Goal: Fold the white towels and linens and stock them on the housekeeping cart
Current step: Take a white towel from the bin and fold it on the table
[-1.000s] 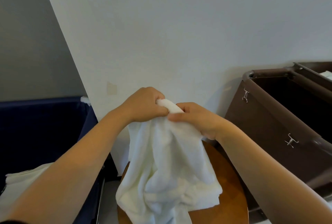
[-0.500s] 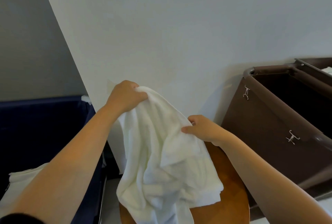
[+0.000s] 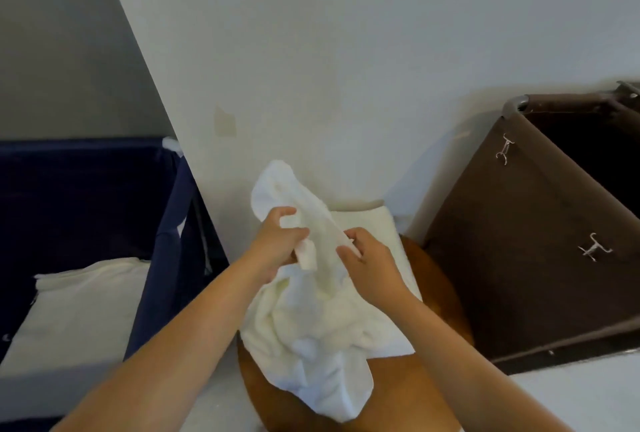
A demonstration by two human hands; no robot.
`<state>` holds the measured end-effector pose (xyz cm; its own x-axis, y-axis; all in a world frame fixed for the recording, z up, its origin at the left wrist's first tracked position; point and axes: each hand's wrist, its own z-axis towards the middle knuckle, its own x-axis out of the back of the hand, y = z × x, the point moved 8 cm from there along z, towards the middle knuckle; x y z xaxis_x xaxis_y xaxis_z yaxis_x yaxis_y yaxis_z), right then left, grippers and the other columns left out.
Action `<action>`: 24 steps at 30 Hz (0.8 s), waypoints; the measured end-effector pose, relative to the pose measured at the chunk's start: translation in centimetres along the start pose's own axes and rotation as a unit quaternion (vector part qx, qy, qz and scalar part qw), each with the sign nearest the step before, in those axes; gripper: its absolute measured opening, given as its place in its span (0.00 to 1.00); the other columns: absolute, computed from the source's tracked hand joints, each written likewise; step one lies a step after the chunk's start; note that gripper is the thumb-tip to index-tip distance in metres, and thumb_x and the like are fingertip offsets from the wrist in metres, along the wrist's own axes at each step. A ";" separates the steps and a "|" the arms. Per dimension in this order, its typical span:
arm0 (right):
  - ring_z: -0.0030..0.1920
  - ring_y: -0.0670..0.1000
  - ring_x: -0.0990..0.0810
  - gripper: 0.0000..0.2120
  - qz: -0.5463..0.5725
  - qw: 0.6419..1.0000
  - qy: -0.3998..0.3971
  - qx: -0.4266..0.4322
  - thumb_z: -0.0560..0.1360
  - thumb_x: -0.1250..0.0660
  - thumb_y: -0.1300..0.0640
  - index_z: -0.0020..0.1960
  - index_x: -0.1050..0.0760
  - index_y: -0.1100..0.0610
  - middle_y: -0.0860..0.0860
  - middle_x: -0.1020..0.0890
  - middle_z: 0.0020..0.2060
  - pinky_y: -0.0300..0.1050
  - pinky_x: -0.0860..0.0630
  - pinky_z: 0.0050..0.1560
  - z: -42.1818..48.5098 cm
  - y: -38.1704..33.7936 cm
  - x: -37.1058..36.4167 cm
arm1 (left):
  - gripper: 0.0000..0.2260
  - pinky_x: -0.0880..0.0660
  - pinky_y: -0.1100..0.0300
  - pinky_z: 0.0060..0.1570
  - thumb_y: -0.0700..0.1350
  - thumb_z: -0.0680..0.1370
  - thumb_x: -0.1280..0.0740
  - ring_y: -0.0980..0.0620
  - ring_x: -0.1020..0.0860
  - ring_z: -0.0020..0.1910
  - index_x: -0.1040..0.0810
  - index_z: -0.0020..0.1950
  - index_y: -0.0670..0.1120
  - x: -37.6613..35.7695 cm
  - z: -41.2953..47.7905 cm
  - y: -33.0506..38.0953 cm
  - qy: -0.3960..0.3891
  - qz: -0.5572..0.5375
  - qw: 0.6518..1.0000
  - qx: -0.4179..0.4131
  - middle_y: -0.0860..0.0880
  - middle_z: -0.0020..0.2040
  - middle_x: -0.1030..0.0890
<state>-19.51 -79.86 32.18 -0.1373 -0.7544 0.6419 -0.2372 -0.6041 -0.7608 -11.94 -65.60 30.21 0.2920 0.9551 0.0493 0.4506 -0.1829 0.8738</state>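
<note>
Bunching a crumpled white towel at the middle of the frame, the left hand has its fingers curled round a rolled edge of the cloth. The right hand, just beside it, pinches the same edge between thumb and fingertips. The towel's upper end stands above the hands against the white wall. The rest sags in loose folds onto a round wooden table at lower centre, its lower end reaching toward the bottom edge. Beneath it, on the far part of the table, lies a flat folded towel, touching the crumpled one.

At the left of the frame a navy fabric bin holds white linen lying flat and low in its near part. At the right a brown fabric hamper stands open, with two metal clips on its side. Its inside is in deep shadow, and what it holds cannot be told.

The folded towel is largely covered by the crumpled one and the right wrist. The right hand's fingertips are partly buried in cloth. Both forearms run out at the bottom edge; the hamper is cut off at the right edge and the bin at the left
</note>
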 end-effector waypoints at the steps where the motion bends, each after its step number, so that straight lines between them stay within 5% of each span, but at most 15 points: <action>1: 0.40 0.48 0.25 0.06 -0.024 0.999 -0.017 0.015 0.80 0.42 0.54 0.51 0.28 0.55 0.47 0.25 0.39 0.41 0.28 0.43 0.0 -0.4 -0.8 | 0.14 0.20 0.52 0.48 0.36 0.78 0.36 0.44 0.20 0.49 0.30 0.61 0.48 -0.9 -0.3 -0.9 -0.019 -0.015 1.000 0.004 0.40 0.53 0.22; 5: 0.43 0.48 0.27 0.11 -0.063 0.997 -0.029 0.018 0.81 0.42 0.54 0.51 0.24 0.60 0.50 0.25 0.44 0.38 0.31 0.47 -0.4 0.5 -2.7 | 0.12 0.20 0.64 0.40 0.29 0.76 0.41 0.48 0.19 0.42 0.21 0.48 0.41 -2.0 -0.8 -3.2 -0.050 -0.058 0.997 0.010 0.40 0.46 0.20; 9: 0.45 0.43 0.25 0.12 -0.028 0.999 0.010 -0.020 0.80 0.41 0.55 0.63 0.28 0.54 0.48 0.22 0.50 0.26 0.33 0.47 -1.4 1.9 -1.8 | 0.13 0.21 0.65 0.44 0.28 0.74 0.36 0.50 0.20 0.43 0.20 0.51 0.44 -2.4 -1.1 -3.5 -0.079 -0.003 0.996 -0.038 0.46 0.43 0.20; 12: 0.37 0.43 0.26 0.07 -0.010 0.998 0.026 -0.051 0.80 0.41 0.57 0.56 0.35 0.48 0.43 0.26 0.38 0.22 0.31 0.37 -2.2 2.8 -1.6 | 0.09 0.23 0.63 0.50 0.37 0.73 0.29 0.51 0.20 0.45 0.20 0.47 0.50 -3.6 -1.6 -3.1 -0.098 0.143 0.978 -0.117 0.52 0.41 0.20; 16: 0.39 0.47 0.23 0.08 0.044 0.997 0.021 -0.062 0.80 0.42 0.61 0.46 0.27 0.53 0.44 0.24 0.38 0.33 0.25 0.42 -2.9 3.4 -1.8 | 0.01 0.25 0.69 0.43 0.44 0.74 0.29 0.57 0.21 0.39 0.20 0.43 0.49 -4.6 -2.0 -2.6 -0.112 0.223 0.948 -0.196 0.57 0.37 0.21; 20: 0.38 0.46 0.23 0.03 0.040 0.996 -0.021 -0.071 0.77 0.36 0.51 0.45 0.25 0.49 0.47 0.22 0.37 0.32 0.25 0.38 -3.4 3.7 -2.3 | 0.05 0.33 0.72 0.36 0.49 0.75 0.31 0.57 0.28 0.37 0.23 0.42 0.49 -5.4 -1.8 -2.0 -0.129 0.325 0.901 -0.255 0.57 0.38 0.29; 24: 0.36 0.46 0.26 0.08 -0.006 0.994 -0.045 -0.094 0.77 0.37 0.59 0.41 0.26 0.49 0.45 0.24 0.34 0.29 0.31 0.35 -4.1 4.2 -2.4 | 0.15 0.31 0.62 0.48 0.60 0.75 0.35 0.55 0.33 0.45 0.22 0.43 0.48 -7.1 -1.1 -2.8 -0.208 0.496 0.798 -0.272 0.53 0.44 0.32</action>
<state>-24.09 -79.51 27.83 -0.0484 -0.7729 0.6326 -0.4158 -0.5603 -0.7164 -16.22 -71.64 27.90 0.5825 0.2241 0.7813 -0.5760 -0.5643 0.5914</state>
